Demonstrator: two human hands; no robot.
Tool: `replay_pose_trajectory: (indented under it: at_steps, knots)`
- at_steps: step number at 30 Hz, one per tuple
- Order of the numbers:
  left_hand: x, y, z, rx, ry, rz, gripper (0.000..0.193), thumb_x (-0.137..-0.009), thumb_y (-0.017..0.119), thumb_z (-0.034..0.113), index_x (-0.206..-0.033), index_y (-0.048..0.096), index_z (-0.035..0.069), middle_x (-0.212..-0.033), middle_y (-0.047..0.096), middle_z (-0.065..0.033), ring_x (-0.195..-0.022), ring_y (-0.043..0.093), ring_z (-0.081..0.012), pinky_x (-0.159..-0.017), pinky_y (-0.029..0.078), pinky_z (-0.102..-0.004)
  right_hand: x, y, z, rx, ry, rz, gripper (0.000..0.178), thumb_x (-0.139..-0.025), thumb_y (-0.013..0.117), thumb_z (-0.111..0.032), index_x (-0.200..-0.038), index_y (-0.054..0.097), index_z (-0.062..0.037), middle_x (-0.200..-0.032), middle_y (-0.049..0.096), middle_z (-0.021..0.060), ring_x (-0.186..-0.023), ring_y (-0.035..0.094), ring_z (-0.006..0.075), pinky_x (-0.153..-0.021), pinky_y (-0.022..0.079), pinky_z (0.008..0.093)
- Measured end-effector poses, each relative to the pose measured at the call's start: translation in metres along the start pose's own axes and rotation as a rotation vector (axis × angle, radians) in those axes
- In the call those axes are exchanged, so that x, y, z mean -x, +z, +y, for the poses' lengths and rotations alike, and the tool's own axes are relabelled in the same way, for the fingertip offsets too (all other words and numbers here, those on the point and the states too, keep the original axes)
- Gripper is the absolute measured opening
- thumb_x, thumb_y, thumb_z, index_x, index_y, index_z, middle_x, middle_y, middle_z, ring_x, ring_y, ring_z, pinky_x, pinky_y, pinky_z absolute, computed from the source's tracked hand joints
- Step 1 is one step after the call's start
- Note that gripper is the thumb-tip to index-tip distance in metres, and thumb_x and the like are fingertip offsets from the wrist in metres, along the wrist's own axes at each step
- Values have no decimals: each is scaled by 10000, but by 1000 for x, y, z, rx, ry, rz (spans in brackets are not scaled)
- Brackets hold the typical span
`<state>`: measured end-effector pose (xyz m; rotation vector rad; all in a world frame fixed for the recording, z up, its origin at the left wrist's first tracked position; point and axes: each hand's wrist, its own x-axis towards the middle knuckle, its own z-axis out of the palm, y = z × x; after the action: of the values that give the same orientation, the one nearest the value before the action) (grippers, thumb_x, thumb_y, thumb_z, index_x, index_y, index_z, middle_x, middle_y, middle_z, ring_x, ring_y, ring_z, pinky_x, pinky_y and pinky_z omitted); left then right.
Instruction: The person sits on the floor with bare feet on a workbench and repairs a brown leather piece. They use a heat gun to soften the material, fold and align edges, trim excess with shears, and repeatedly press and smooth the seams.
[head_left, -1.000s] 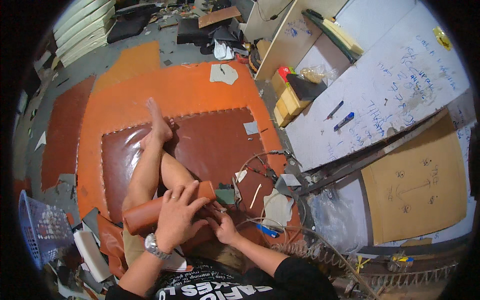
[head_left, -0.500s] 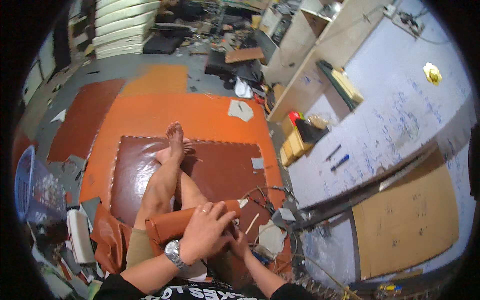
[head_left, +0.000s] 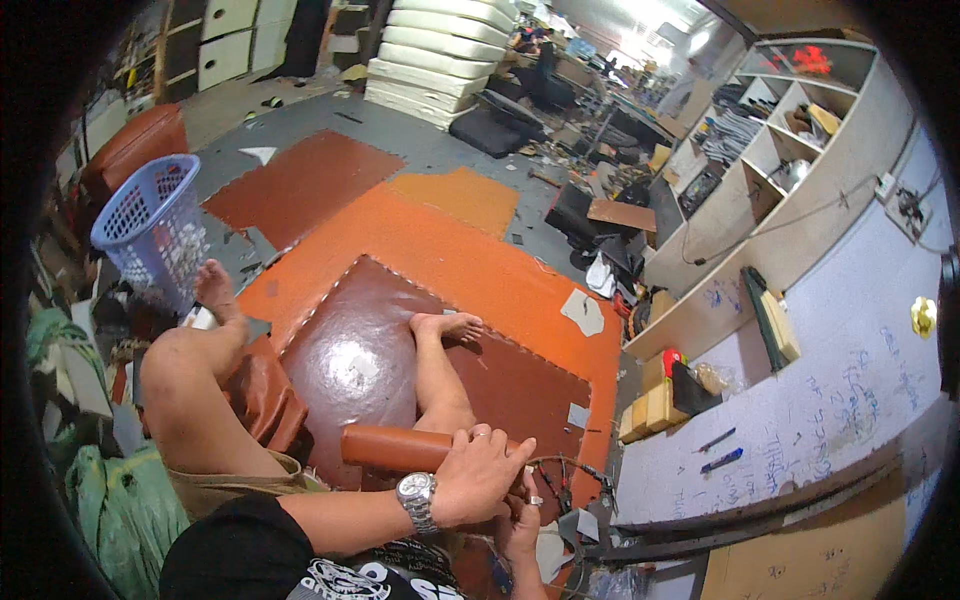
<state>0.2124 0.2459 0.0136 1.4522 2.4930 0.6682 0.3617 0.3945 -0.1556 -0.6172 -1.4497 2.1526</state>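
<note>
Head view: the left hand (head_left: pixel 478 482) lies across the right end of a brown roll (head_left: pixel 390 448), fingers bent over its upper surface. Its thumb and underside are hidden, so whether this grip is clamped cannot be told. The roll extends leftward from the grip; its left end is exposed. The right hand (head_left: pixel 518 520) is positioned just right of and slightly nearer the body than the left, close to the left fingertips. Its fingers are partly covered; whether they are together or hold anything cannot be told. A silver wristwatch (head_left: pixel 416 498) is fitted on the left wrist, directly behind the grip.

Beyond the grip, a maroon panel (head_left: pixel 535 390) with a stitched edge lies on an orange sheet (head_left: pixel 500 282). Left of the grip, folded brown material (head_left: pixel 268 388) lies near the bent leg; farther left and beyond stands a lavender basket (head_left: pixel 152 245). Right of the grip and well apart, yellow blocks (head_left: pixel 652 400) sit beside a white board (head_left: pixel 800 455) carrying a blue pen (head_left: pixel 722 460).
</note>
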Motion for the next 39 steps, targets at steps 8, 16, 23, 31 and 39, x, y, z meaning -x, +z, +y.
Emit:
replay_pose_trajectory:
  at_steps: [8,16,23,31,39]
  knots:
    - [34,-26,-29,43,-88,161,925,-800,943,369,-1592,535,119,-1348,638,-238,-1206,664,-430,-941,519,-537,-15,42,-39,782,-435,-384,191,-938,735,-33,-1089,830,36,-1738,427,247,-1551,491,404,-1278,398,477]
    - [63,-66,-57,241,91,65,830,-805,952,379,-1477,572,74,-1345,613,-274,-1266,625,-482,-1002,537,-561,26,84,-90,1222,-705,-275,211,-743,740,-94,-927,832,-44,-1626,548,310,-1429,557,504,-1220,446,526]
    - [143,-109,-117,278,-32,196,819,-851,929,410,-1502,532,111,-1302,577,-278,-1158,668,-503,-897,571,-558,17,192,-127,1374,-750,-607,352,-643,779,-64,-973,868,-149,-1656,546,237,-1315,590,479,-1134,491,522]
    - [260,-135,-202,306,-500,289,1008,-868,872,467,-1677,389,107,-1430,576,-345,-1176,685,-546,-1007,588,-586,-28,386,-94,1375,-985,-1198,207,-762,887,-310,-964,880,-265,-1511,701,-10,-1254,646,360,-973,549,469]
    - [290,-116,-270,511,-752,471,1039,-866,902,473,-1625,399,-28,-1524,587,-350,-1365,649,-484,-1167,520,-508,-58,451,-31,1073,-859,-893,815,-705,1014,-485,-1412,731,-196,-1597,607,176,-1360,654,424,-1126,546,520]
